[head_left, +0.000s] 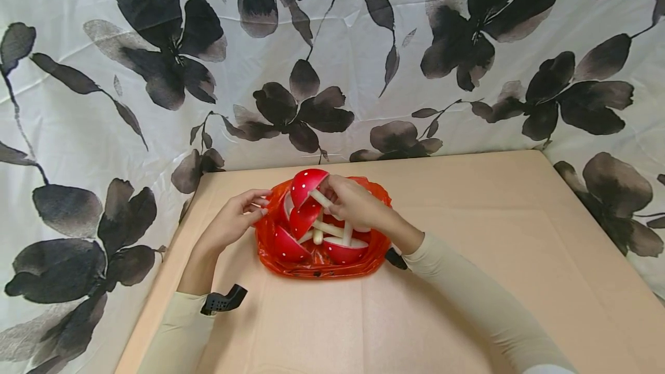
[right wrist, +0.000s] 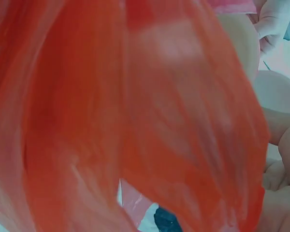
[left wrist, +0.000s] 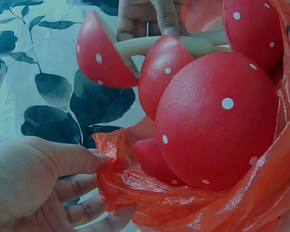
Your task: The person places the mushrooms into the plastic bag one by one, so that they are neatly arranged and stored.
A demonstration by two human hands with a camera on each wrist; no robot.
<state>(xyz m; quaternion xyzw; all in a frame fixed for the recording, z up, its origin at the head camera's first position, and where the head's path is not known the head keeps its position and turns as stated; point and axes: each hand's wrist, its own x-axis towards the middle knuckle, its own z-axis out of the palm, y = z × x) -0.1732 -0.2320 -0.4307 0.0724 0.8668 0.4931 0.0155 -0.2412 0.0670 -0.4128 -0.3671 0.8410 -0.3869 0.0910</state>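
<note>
An orange-red plastic bag lies with its mouth spread on the table, holding several toy mushrooms with red, white-dotted caps and cream stems. At the bag's left rim, my left hand pinches the plastic between thumb and fingers, plain in the left wrist view. My right hand grips one mushroom by its stem, its cap above the others. Beneath it are a tilted mushroom, another mushroom at the left and one cap-down mushroom. Plastic covers most of the right wrist view, hiding the right fingertips.
The bag rests near the back of a beige table. A white cloth with dark flowers hangs behind the table and shows along its sides. Each wrist wears a black device, such as the left wrist camera.
</note>
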